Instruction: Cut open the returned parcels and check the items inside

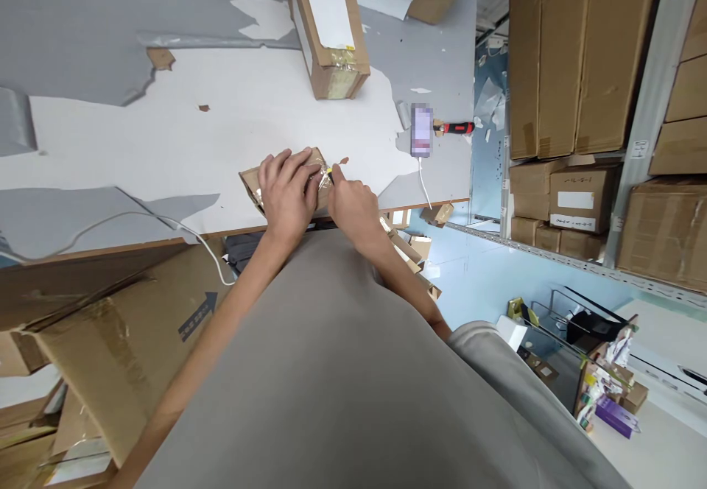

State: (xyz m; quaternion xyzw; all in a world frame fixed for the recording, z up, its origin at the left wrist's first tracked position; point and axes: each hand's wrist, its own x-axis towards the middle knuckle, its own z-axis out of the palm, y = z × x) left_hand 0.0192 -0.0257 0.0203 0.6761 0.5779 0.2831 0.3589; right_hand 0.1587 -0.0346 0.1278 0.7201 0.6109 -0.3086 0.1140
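Note:
A small piece of taped brown cardboard (251,178), perhaps a flat box, lies near the front edge of the table. My left hand (288,193) rests over it, fingers curled across its far edge and thumb on the near side. Clear, shiny tape shows on its right end. Closed at that end is my right hand (354,209), around a small yellow-and-black cutter (330,174); only its yellow tip and a dark bit show, and the rest is hidden in the fist. The two hands are close together.
A long taped carton (328,32) with a white label stands at the back. On the right lie a phone (422,132) on a white cable and a red-and-black handle (458,128). Boxes fill the shelf (641,146); a large carton (138,334) stands lower left.

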